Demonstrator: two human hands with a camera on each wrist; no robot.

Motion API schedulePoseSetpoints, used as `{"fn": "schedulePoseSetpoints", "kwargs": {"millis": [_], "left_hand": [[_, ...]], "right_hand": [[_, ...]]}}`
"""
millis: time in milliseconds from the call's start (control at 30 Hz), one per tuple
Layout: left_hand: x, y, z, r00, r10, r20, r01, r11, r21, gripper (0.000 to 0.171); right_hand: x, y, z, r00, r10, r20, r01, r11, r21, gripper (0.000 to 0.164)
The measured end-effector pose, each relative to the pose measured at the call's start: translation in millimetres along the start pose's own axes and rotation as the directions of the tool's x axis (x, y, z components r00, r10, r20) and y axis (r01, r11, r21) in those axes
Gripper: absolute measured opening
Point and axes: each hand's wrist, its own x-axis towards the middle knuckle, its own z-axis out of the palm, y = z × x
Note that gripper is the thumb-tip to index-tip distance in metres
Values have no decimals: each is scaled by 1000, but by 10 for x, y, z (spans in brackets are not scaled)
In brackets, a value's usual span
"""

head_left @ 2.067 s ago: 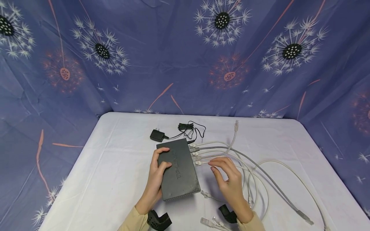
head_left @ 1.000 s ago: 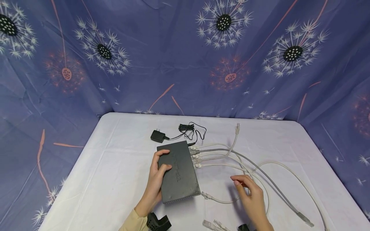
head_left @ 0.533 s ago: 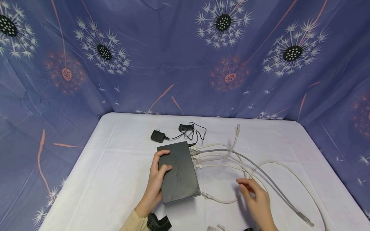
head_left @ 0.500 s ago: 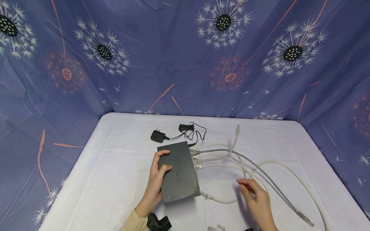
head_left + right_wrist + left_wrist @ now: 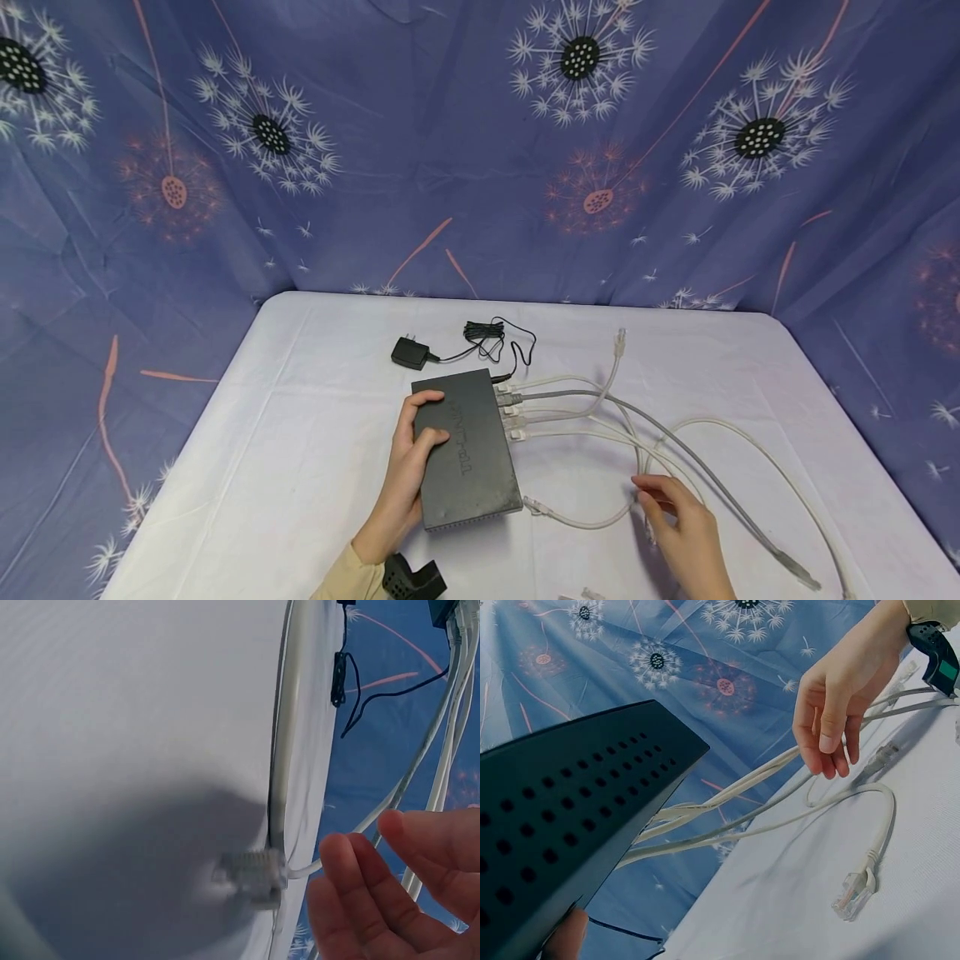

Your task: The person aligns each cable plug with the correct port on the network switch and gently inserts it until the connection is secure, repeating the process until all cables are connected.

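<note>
My left hand (image 5: 405, 475) grips a dark grey network switch (image 5: 476, 467) by its left side, thumb and index finger on its top. In the left wrist view the vented end of the switch (image 5: 592, 787) is raised and tilted. Several Ethernet cables (image 5: 562, 432) run out of ports along its right side, as does a black power lead (image 5: 500, 379). To the right, my right hand (image 5: 682, 529) hovers over the cables with loosely bent fingers and nothing between them. In the right wrist view, an Ethernet plug (image 5: 251, 874) lies just beyond the fingertips.
A black power adapter (image 5: 410, 353) and its bundled cord (image 5: 483, 332) lie behind the switch on the white tabletop (image 5: 315, 450). Loose cable ends spread around, including a clear plug (image 5: 534, 505) near the switch's corner and a grey plug (image 5: 797, 572) at front right.
My right hand has moved away from the plugs at the switch, to the right and nearer me. Loose plugs at the front edge have slid mostly out of view. The left hand keeps its grip.
</note>
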Motion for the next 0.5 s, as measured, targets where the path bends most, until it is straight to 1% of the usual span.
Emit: {"fn": "schedulePoseSetpoints", "kwargs": {"millis": [200,333,433,500], "left_hand": [[1,-3,4,1000,-9,-4,9,1000,3,47],[1,-7,5,1000,-10,0,10,1000,2,47],[-2,-11,4,1000,-9,2,9,1000,8,47],[-6,-14,2,1000,-9,2,9,1000,15,47]], "right_hand": [[-21,32,-49,1000,22,20,-21,999,-25,29],[-37,58,-87,999,20,35,-18,998,-54,36],[-45,80,-106,999,20,48,-16,997,-79,38],[-50,88,-114,997,35,66,-29,996,-90,38]]}}
